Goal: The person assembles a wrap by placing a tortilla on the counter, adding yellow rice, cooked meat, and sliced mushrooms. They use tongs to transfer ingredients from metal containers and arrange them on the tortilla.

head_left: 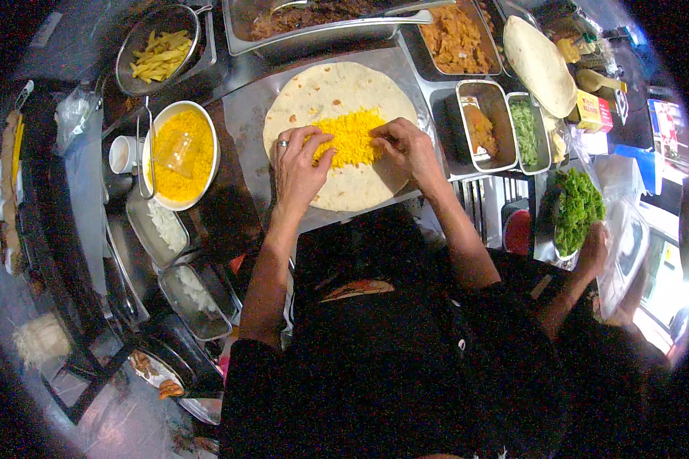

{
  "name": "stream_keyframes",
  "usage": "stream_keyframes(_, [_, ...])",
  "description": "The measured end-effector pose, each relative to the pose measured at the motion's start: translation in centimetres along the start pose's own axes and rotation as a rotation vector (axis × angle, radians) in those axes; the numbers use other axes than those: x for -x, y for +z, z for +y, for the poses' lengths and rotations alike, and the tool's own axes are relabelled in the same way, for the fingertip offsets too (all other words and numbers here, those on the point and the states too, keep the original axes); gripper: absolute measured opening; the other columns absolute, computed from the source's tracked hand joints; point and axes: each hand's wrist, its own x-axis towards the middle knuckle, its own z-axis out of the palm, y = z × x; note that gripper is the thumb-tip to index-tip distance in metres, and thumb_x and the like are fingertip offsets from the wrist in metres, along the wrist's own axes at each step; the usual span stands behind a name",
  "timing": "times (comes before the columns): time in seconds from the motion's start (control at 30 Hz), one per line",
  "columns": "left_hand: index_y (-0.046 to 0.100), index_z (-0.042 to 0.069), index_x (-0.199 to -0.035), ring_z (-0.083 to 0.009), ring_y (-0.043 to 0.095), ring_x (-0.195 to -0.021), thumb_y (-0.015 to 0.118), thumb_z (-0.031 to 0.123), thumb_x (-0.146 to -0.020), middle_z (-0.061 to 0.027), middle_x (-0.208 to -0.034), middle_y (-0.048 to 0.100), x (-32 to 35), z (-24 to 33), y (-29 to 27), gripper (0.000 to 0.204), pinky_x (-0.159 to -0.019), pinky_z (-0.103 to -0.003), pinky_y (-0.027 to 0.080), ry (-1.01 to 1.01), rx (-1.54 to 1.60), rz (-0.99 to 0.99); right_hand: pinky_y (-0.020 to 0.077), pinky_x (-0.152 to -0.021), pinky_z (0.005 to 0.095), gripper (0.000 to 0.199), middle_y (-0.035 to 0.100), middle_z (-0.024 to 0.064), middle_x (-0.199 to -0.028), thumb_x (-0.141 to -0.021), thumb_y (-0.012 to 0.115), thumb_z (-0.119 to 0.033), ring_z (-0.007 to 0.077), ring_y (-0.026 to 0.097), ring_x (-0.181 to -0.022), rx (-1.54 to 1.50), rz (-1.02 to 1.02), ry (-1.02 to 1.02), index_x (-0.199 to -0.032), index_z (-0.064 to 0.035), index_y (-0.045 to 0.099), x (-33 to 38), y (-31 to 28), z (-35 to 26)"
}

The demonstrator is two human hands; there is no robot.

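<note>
1. Locating the yellow rice (350, 136): we find it heaped on the flatbread (344, 191), directly between the left hand (300, 170) and the right hand (409, 151). This is the governing relation.
2. Axis: we read the heap as somewhat longer from left to right than from near to far. Fingers cover both ends, so we cannot fix its full length.
3. Reach: we judge neither hand nearer. The left hand meets the left end of the heap; the right hand meets the right end. Bare flatbread shows on the far and near sides.
4. Left hand: we note it partly open, fingers bent, thumb apart from the fingertips on the near side. The digits touch the rice; we see no firm hold on anything.
5. Right hand: we note curled fingers drawn close to the thumb. We cannot tell whether grains are pinched between them.
6. Support: we see the flatbread lying flat on a paper sheet (246, 126).
7. Surroundings: to the left, we see a white bowl (217, 145) with more rice and a clear scoop (177, 155). To the right, a co-worker's hand (593, 251) is beside the green leaves (578, 205).
</note>
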Motion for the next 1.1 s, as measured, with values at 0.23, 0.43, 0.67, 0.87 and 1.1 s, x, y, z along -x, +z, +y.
stream_keyframes(0.23, [0.070,0.010,-0.097,-0.0272,0.055,-0.104,0.072,0.010,-0.075,-0.0059,-0.108,0.062,1.3,-1.5,-1.0,0.022,-0.090,-0.039,0.045,-0.109,0.157,0.077,0.0520,-0.071,0.0323,0.017,0.066,0.0097,-0.095,-0.085,0.066,-0.006,0.0238,0.066,-0.080,0.032,0.016,-0.061,-0.101,-0.0041,0.069,0.4,-1.8,0.6])
stream_keyframes(0.43, [0.070,0.011,-0.099,-0.0275,0.054,-0.103,0.072,0.011,-0.076,-0.0055,-0.108,0.061,1.3,1.2,-0.4,0.023,-0.091,-0.039,0.044,-0.001,-0.019,0.060,0.0527,-0.074,0.0371,0.017,0.063,0.0102,-0.090,-0.081,0.067,-0.012,0.0278,0.063,-0.087,0.123,0.051,-0.184,-0.097,-0.0072,0.069,1.7,0.2,-0.5])
stream_keyframes(0.67, [0.067,0.009,-0.105,-0.0280,0.055,-0.102,0.070,0.008,-0.076,-0.0080,-0.106,0.060,3.3,0.1,-0.1,0.028,-0.090,-0.040,0.043,0.066,-0.014,0.029,0.0526,-0.072,0.0375,0.018,0.062,0.0092,-0.087,-0.078,0.069,-0.011,0.0280,0.062,-0.086,0.167,0.060,-0.240,-0.096,-0.0069,0.069,3.1,0.4,-0.6])
stream_keyframes(0.87, [0.066,0.004,-0.103,-0.0311,0.058,-0.095,0.065,0.002,-0.080,-0.0127,-0.100,0.062,2.9,0.0,-0.8,0.023,-0.086,-0.041,0.046,-0.224,-0.013,0.196,0.0505,-0.070,0.0356,0.019,0.063,0.0069,-0.086,-0.076,0.071,-0.008,0.0258,0.060,-0.081,0.251,0.095,-0.285,-0.095,-0.0076,0.071,1.1,0.6,-2.0])
stream_keyframes(1.1, [0.068,0.001,-0.101,-0.0306,0.060,-0.089,0.060,0.000,-0.082,-0.0126,-0.092,0.064,1.8,-1.8,-0.5,0.021,-0.080,-0.039,0.048,-0.189,-0.015,0.219,0.0503,-0.067,0.0346,0.023,0.063,0.0045,-0.085,-0.071,0.070,-0.007,0.0239,0.060,-0.079,0.285,0.100,-0.373,-0.094,-0.0113,0.072,-0.6,1.9,-2.7])
